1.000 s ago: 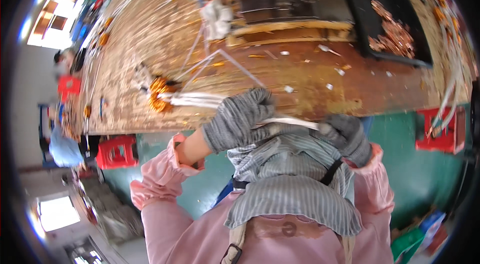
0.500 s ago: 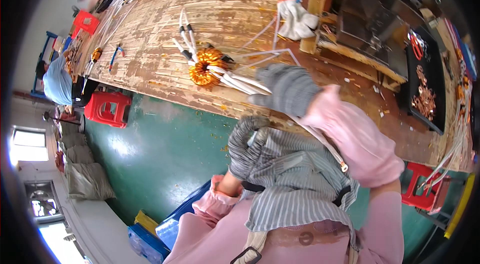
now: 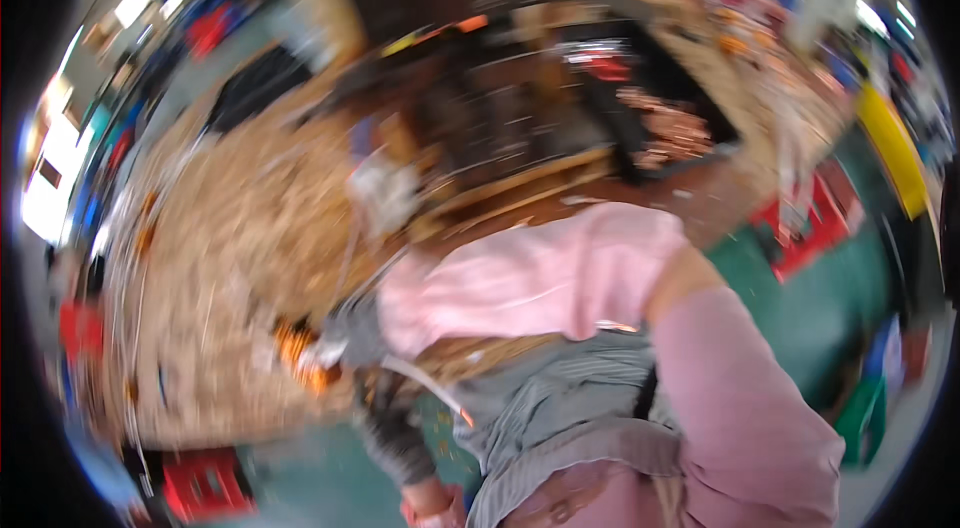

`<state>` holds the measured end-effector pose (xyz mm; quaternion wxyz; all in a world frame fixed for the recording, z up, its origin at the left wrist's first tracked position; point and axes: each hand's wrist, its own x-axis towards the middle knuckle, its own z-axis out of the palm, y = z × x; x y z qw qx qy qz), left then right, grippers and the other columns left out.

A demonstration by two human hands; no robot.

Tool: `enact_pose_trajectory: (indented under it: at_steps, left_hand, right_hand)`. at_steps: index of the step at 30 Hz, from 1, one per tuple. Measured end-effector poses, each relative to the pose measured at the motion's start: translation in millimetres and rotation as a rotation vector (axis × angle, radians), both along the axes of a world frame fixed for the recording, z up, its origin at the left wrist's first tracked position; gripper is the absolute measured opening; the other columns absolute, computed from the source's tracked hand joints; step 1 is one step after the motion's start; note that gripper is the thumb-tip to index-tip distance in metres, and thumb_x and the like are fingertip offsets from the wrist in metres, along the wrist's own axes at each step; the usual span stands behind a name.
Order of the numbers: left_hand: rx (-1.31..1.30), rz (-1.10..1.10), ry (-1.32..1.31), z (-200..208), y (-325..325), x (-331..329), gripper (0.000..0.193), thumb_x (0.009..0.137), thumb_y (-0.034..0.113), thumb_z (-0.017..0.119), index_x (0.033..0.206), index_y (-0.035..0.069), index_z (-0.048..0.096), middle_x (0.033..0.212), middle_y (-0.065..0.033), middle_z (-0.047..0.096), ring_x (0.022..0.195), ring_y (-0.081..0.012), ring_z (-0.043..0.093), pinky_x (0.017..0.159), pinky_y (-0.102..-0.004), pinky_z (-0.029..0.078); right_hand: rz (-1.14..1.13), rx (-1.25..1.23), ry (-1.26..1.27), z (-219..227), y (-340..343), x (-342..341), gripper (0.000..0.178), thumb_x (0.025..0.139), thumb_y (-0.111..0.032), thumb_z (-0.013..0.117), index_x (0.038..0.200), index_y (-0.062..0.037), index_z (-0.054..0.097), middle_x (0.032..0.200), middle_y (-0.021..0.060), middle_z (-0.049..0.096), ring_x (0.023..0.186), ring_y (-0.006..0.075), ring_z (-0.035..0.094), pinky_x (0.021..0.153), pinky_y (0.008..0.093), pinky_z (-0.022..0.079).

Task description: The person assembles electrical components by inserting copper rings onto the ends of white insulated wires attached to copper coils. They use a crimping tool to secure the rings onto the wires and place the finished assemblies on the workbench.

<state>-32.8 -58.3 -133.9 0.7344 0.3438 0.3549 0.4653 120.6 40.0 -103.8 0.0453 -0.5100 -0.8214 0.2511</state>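
Observation:
My right hand (image 3: 355,333), in a grey knitted glove, is closed around the white-sleeved leads (image 3: 425,383) of a coil. One lead sticks out from under the hand toward my apron, with a copper-coloured tip. Right beside the fingers, near the table's front edge, is the orange ring-shaped wire coil (image 3: 303,356). Below it, in front of the table edge, my left hand (image 3: 393,433) wears a grey glove too; motion blur smears its fingers, so its grip cannot be made out.
On the wooden table (image 3: 240,228) lies a pale work glove (image 3: 385,193), beside a dark machine on a wooden base (image 3: 520,183). A black tray (image 3: 625,143) holds copper pieces. Red stools (image 3: 205,483) stand by the table, one at the right under white wires.
The view has swung to the right and blurred. My right hand has come next to the coil, still on its leads. My left hand has moved from my apron toward the table edge.

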Motion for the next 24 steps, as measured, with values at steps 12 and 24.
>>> enact_pose_trajectory:
  at_steps: [12,24]
  left_hand:
    - [0.288,-0.522,-0.092,13.3,-57.8,49.6,0.070,0.080,0.037,0.061,0.130,0.001,0.028,0.124,-0.0144,0.042,0.109,-0.0257,0.047,0.091,-0.0384,0.042]
    - [1.593,-1.309,0.193,57.6,-165.1,222.1,0.075,0.069,0.032,0.071,0.129,0.007,0.034,0.126,-0.0173,0.039,0.109,-0.0326,0.045,0.092,-0.0426,0.038]
  right_hand:
    - [-0.582,0.056,0.440,66.9,-325.2,107.7,0.048,0.070,-0.030,0.067,0.110,-0.0087,0.052,0.080,0.0130,0.060,0.078,0.0297,0.060,0.065,0.0357,0.047]
    - [-1.299,0.743,1.470,-14.3,-575.2,128.5,0.042,0.084,-0.011,0.050,0.124,-0.0033,0.042,0.114,0.0122,0.053,0.100,0.0218,0.056,0.085,0.0342,0.047]
